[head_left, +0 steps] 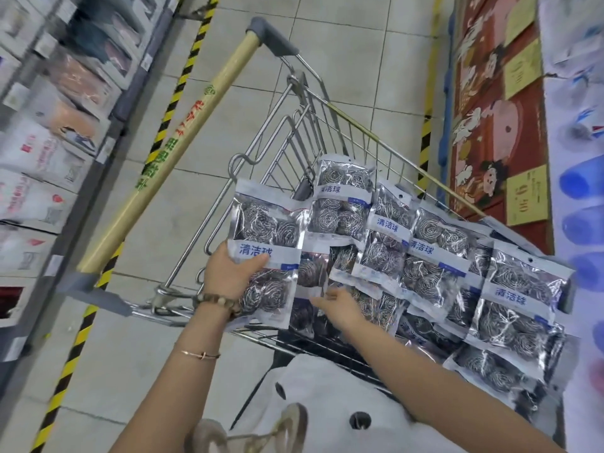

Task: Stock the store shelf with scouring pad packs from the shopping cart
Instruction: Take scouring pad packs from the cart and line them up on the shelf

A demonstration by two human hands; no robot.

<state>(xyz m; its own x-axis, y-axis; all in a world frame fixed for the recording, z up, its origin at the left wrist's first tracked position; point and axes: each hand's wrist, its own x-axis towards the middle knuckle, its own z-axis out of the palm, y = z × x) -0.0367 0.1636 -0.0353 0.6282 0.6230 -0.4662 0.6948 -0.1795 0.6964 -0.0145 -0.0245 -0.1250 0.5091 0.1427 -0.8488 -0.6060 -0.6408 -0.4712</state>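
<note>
Each of the scouring pad packs (pixel 516 299) carries blue characters 清洁球 on its white band. A yellow price card (pixel 527 195) reads 9.90. Green characters on the cart handle (pixel 183 148) are unclear.

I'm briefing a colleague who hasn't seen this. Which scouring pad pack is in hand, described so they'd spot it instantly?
Start at the wire shopping cart. At its handle end, the left hand grips one pack by its white label band. Unlike the packs piled inside, it alone is held up.

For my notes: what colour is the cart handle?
The handle is cream with green lettering and grey ends; head view.
</note>
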